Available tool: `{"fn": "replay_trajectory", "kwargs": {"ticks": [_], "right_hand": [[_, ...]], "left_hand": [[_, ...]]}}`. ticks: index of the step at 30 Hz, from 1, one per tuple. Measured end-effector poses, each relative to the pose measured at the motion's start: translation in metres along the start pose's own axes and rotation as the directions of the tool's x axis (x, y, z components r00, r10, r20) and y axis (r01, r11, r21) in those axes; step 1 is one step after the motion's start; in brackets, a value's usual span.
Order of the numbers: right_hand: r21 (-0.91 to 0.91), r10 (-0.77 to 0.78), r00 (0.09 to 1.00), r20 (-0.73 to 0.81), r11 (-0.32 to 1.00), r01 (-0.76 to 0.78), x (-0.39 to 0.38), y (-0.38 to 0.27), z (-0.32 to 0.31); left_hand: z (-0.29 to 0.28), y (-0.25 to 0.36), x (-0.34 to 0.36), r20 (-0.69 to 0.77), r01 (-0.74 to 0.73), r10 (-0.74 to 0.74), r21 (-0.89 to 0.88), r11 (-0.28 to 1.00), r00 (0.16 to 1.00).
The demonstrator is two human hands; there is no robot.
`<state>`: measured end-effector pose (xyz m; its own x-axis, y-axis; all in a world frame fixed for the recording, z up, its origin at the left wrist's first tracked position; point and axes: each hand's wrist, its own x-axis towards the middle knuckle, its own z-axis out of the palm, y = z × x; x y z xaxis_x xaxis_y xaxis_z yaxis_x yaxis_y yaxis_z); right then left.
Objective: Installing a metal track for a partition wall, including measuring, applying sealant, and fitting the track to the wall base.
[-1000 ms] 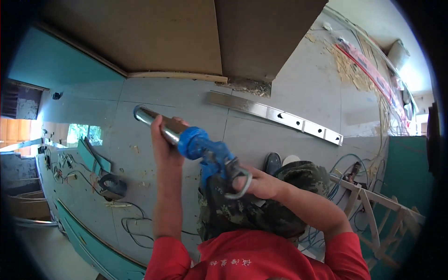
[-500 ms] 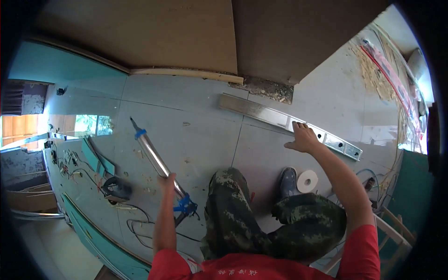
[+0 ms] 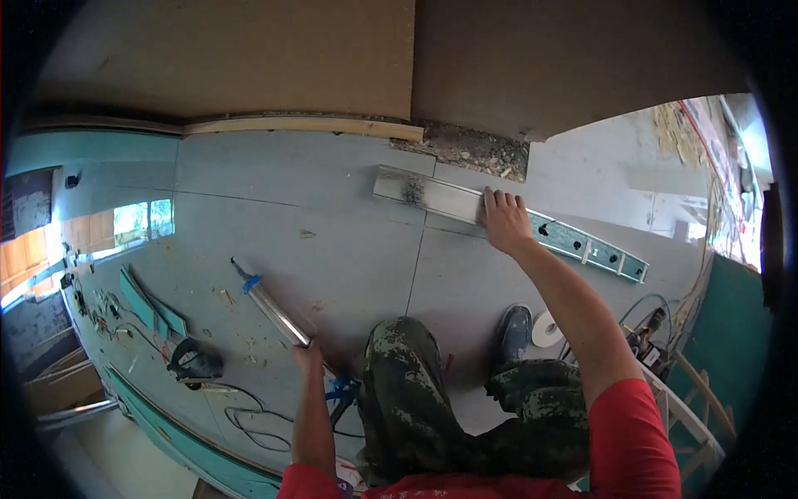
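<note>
My left hand [image 3: 306, 358] is closed around a silver caulking gun [image 3: 278, 309] with blue fittings and a nozzle pointing up-left, held low beside my left knee. My right hand [image 3: 505, 220] grips a long metal bar [image 3: 397, 186] at its middle, with fingers bent over the upper edge. The bar lies slanting on the grey tiled floor [image 3: 349, 249]; its right part has several dark openings. My bent knee [image 3: 399, 349] is between my arms, and my shoe [image 3: 514, 333] stands below the bar.
A brown board [image 3: 233, 58] with a wooden batten rises ahead, beside a rubble strip [image 3: 465, 151]. Cables, teal offcuts [image 3: 143, 299] and a black tool [image 3: 195, 362] lie left. A white roll [image 3: 546, 328], wooden frame [image 3: 698, 424], green panel [image 3: 723, 324] and debris are right.
My right hand has let go of the caulking gun and moved up and right onto the metal bar. My left hand has lowered the gun, its nozzle now showing.
</note>
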<state>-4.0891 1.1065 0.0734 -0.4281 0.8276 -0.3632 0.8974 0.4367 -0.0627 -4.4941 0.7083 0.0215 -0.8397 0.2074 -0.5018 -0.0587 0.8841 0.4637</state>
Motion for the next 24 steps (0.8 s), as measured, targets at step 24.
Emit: {"fn": "replay_trajectory", "kwargs": {"ticks": [24], "right_hand": [[0.251,-0.25,0.968,0.015,0.938,0.238,-0.219,0.047,-0.258]], "left_hand": [[-0.05,0.318,-0.304,0.55,-0.03,0.818,-0.827,0.562,0.171]]}}
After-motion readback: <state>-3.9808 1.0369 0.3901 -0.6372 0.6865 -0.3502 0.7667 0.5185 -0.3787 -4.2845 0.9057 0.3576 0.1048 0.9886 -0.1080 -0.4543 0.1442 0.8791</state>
